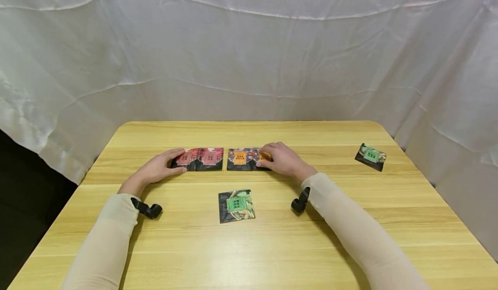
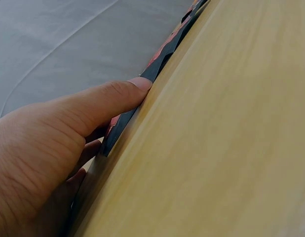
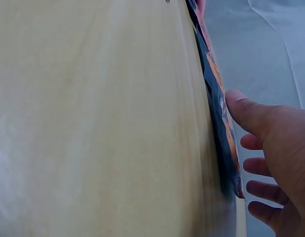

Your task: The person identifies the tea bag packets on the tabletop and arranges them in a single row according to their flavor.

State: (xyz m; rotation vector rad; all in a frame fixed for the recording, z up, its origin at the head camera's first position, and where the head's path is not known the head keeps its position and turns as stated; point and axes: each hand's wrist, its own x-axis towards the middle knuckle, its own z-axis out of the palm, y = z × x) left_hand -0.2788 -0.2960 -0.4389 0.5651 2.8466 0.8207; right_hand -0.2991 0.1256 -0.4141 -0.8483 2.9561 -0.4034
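Observation:
Two red packets (image 1: 199, 159) and two orange packets (image 1: 245, 159) lie in a row across the middle of the wooden table (image 1: 272, 246). My left hand (image 1: 177, 160) rests on the left end of the red pair, its thumb (image 2: 98, 106) against the near edge of the red packet (image 2: 165, 52) and its fingers laid over the top. At the right end of the row my right hand (image 1: 262, 156) covers the outer orange packet. There the thumb (image 3: 251, 113) touches the edge of the orange packet (image 3: 216, 94) and the fingers are loosely spread. Both packets lie flat.
A green packet (image 1: 236, 205) lies alone on the near side between my forearms. Another green packet (image 1: 371, 156) sits far right near the table's edge. White cloth (image 1: 249, 56) hangs behind and at both sides. The floor at left is dark.

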